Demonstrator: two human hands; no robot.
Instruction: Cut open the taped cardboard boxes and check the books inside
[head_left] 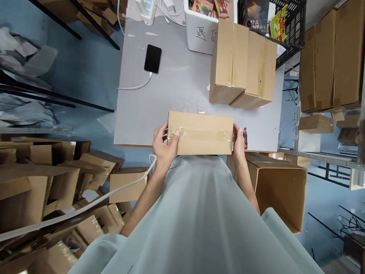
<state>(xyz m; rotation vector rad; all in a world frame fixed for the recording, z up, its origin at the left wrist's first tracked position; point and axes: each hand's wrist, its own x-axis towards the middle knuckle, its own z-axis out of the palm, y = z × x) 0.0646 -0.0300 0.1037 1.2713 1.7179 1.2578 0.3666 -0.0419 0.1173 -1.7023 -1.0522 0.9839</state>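
A taped cardboard box (200,133) lies between my two hands at the front edge of the grey table (176,87). My left hand (165,144) grips its left end, the thumb on the taped face and the fingers around the side. At the right end, my right hand (238,140) presses against the box with its fingers partly hidden behind the edge. Just right of that hand lies a red and black box cutter (245,138). Clear tape runs along the box's upper face.
Two taped cartons (242,68) stand on the table's right, beside a white bin (199,36) and black crate (296,26). A phone (153,59) with a white cable lies at left. An open carton (281,190) is below right; many boxes (37,190) are piled at left.
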